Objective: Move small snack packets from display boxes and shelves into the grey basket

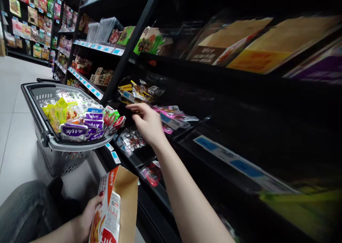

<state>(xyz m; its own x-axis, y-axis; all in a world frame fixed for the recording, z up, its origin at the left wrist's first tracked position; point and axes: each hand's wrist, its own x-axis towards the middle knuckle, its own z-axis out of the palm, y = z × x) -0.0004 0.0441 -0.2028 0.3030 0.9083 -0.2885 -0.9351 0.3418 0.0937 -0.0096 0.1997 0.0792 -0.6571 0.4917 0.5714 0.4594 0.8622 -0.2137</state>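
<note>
My left hand point(91, 211) grips an open cardboard box point(128, 204) by its printed side, low in front of me. A white-backed snack packet point(111, 214) stands against the box's inner or front face; I cannot tell which. My right hand point(148, 122) reaches over the shelf with fingers apart and nothing visible in them. Pink snack packets point(173, 115) lie just right of that hand, and yellow-and-black packets point(137, 91) sit behind it. To its left, a grey basket point(53, 148) holds purple, yellow and red snack packets point(73, 131).
Black shelving point(133, 40) runs along the right, with price-label strips point(229, 161) on its edges. Brown packages point(235, 33) stand on an upper shelf. Clear plastic bins point(105, 29) are further back. The pale tiled floor point(13, 93) lies left. My knee point(25, 211) is at lower left.
</note>
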